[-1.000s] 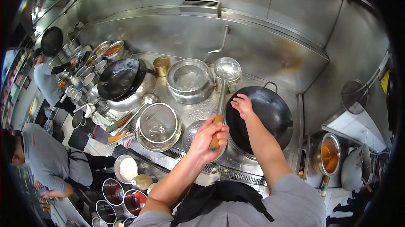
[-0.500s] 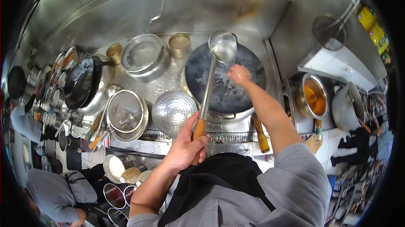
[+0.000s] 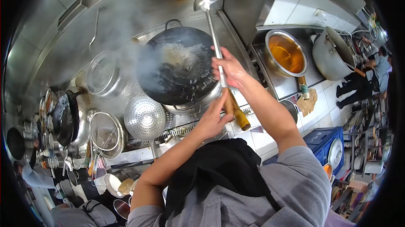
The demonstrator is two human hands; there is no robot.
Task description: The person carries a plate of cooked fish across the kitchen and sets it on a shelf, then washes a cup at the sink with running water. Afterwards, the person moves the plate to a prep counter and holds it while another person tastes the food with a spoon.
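A large black wok (image 3: pixel 179 66) sits on the stove, with water moving in it and steam over its left side. My right hand (image 3: pixel 229 68) is closed round the metal shaft of a long ladle (image 3: pixel 209 4), whose bowl is up beyond the wok's far right edge. My left hand (image 3: pixel 214 119) is at the ladle's wooden handle, fingers extended and the palm against or near it; whether it grips is unclear. Just right of the handle a bamboo brush (image 3: pixel 241 119) stands at the stove's front edge. A perforated skimmer (image 3: pixel 144 117) lies left of the wok.
A pot of orange-brown liquid (image 3: pixel 287 54) and a big grey pot (image 3: pixel 333 54) stand at the right. Left are a lidded pot (image 3: pixel 102 75), a mesh strainer (image 3: pixel 104 130) and another wok (image 3: pixel 66 117). Co-workers are at the far right and lower left.
My view has turned right. The ladle has moved from above the wok to its far right side. My right hand has left the wok and taken the shaft; my left hand's grip has loosened. Steam has risen.
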